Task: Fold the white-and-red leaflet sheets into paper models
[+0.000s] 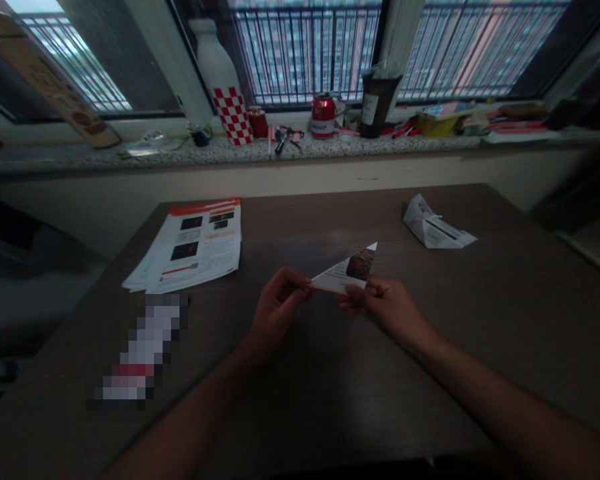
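Note:
Between my two hands, above the dark wooden table (300,400), is a piece of printed paper (343,270) folded into a triangle, with text and a dark picture on its face. My left hand (281,301) pinches its left tip between thumb and fingers. With the thumb on top and fingers beneath, my right hand (380,303) grips its lower right edge. A folded paper boat-like shape (437,230) sits on the table at the far right, beyond my right hand.
Printed sheets (205,250) lie stacked at the table's back left. Nearer me is a pixelated oblong object (147,347). Along the windowsill (170,157) stand a checkered white bottle (225,87), a red can (323,117), a dark cup (379,103) and small clutter.

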`<state>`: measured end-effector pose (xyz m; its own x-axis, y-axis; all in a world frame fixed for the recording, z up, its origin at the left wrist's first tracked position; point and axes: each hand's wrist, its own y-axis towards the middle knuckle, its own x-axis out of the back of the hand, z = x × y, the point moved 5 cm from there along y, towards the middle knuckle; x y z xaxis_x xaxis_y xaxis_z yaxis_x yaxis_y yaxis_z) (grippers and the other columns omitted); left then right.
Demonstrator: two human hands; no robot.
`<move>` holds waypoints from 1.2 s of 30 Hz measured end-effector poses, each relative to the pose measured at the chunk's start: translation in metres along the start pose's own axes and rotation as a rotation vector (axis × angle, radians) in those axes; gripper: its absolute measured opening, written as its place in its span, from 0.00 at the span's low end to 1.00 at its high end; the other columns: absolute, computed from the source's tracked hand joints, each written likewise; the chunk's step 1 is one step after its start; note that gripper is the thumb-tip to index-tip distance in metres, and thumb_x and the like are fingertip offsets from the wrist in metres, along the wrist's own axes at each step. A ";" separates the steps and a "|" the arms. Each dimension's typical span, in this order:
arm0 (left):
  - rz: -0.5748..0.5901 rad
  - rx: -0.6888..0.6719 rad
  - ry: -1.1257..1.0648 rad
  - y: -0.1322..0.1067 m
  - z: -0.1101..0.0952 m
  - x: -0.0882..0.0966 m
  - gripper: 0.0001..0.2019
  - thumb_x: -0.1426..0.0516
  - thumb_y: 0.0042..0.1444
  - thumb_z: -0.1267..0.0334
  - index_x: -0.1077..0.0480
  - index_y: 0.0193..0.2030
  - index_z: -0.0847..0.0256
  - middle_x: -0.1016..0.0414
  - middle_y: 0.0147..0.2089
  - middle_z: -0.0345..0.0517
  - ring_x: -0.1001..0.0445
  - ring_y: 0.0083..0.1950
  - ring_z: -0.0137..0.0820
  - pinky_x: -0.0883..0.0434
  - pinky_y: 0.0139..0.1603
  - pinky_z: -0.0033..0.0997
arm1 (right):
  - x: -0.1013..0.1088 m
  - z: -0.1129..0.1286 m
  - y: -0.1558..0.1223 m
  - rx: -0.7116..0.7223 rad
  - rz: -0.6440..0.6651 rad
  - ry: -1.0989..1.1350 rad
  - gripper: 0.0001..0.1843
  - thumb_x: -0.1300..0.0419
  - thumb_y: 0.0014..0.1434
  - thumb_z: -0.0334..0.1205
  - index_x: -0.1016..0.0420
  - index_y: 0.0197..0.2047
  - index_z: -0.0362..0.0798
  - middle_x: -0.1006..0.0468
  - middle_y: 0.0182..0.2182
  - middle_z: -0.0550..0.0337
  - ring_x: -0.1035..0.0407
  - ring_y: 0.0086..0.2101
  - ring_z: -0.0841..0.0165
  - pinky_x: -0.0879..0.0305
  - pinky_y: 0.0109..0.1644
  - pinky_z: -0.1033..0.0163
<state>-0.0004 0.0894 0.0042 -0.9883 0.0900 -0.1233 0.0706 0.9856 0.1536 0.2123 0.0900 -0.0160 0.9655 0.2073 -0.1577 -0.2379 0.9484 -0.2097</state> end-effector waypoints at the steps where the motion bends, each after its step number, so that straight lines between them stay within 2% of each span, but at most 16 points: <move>1: -0.003 -0.002 0.010 0.000 -0.001 0.000 0.02 0.37 0.61 0.67 0.26 0.38 0.58 0.25 0.34 0.39 0.26 0.38 0.30 0.30 0.42 0.28 | 0.000 0.000 0.000 0.000 0.000 -0.003 0.19 0.27 0.57 0.54 0.15 0.43 0.48 0.12 0.38 0.49 0.17 0.37 0.59 0.19 0.43 0.53; 10: 0.052 -0.001 0.174 0.001 -0.010 0.001 0.06 0.36 0.62 0.61 0.26 0.41 0.59 0.24 0.37 0.42 0.24 0.39 0.32 0.29 0.42 0.30 | 0.003 0.001 0.001 0.002 -0.018 -0.028 0.20 0.27 0.57 0.55 0.16 0.42 0.47 0.13 0.36 0.50 0.16 0.37 0.59 0.18 0.44 0.54; 13: 0.046 0.006 0.206 0.001 -0.011 0.002 0.09 0.36 0.63 0.57 0.27 0.44 0.59 0.25 0.39 0.41 0.25 0.39 0.32 0.29 0.40 0.29 | 0.003 0.002 0.000 0.010 -0.005 -0.056 0.20 0.27 0.57 0.56 0.16 0.43 0.48 0.12 0.38 0.51 0.16 0.37 0.59 0.18 0.42 0.55; 15: 0.082 0.027 0.270 0.002 -0.010 0.002 0.11 0.38 0.64 0.54 0.27 0.45 0.59 0.26 0.38 0.41 0.27 0.37 0.31 0.31 0.37 0.28 | 0.003 0.003 -0.001 0.017 0.006 -0.075 0.20 0.28 0.58 0.56 0.16 0.44 0.49 0.12 0.38 0.51 0.16 0.37 0.59 0.18 0.42 0.55; 18: 0.189 0.089 0.415 0.003 -0.006 0.001 0.17 0.43 0.68 0.48 0.26 0.39 0.60 0.30 0.31 0.39 0.32 0.31 0.30 0.36 0.32 0.27 | 0.004 0.004 -0.001 0.026 0.019 -0.090 0.21 0.28 0.58 0.57 0.16 0.44 0.48 0.12 0.38 0.50 0.16 0.37 0.58 0.18 0.43 0.55; 20: 0.220 0.109 0.467 0.004 -0.005 0.001 0.20 0.45 0.69 0.46 0.28 0.35 0.60 0.33 0.28 0.38 0.35 0.29 0.30 0.39 0.30 0.27 | 0.004 0.005 -0.002 0.024 0.028 -0.093 0.21 0.28 0.58 0.56 0.16 0.44 0.48 0.12 0.39 0.49 0.16 0.37 0.59 0.18 0.43 0.54; 28: 0.186 0.099 0.485 0.004 -0.011 0.002 0.21 0.43 0.68 0.45 0.28 0.33 0.60 0.34 0.27 0.38 0.36 0.29 0.30 0.40 0.28 0.26 | 0.004 0.006 0.000 0.009 0.031 -0.085 0.21 0.28 0.57 0.57 0.16 0.42 0.47 0.12 0.39 0.49 0.16 0.37 0.59 0.18 0.45 0.52; 36: 0.226 0.135 0.447 0.003 -0.008 0.002 0.21 0.44 0.68 0.44 0.28 0.34 0.60 0.33 0.28 0.38 0.36 0.29 0.30 0.40 0.29 0.27 | 0.009 0.009 0.001 0.000 0.010 -0.116 0.20 0.27 0.56 0.58 0.18 0.37 0.49 0.13 0.37 0.50 0.17 0.37 0.58 0.18 0.44 0.50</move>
<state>-0.0028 0.0914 0.0119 -0.9055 0.2622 0.3336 0.2768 0.9609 -0.0038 0.2214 0.0947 -0.0091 0.9689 0.2430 -0.0467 -0.2473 0.9462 -0.2089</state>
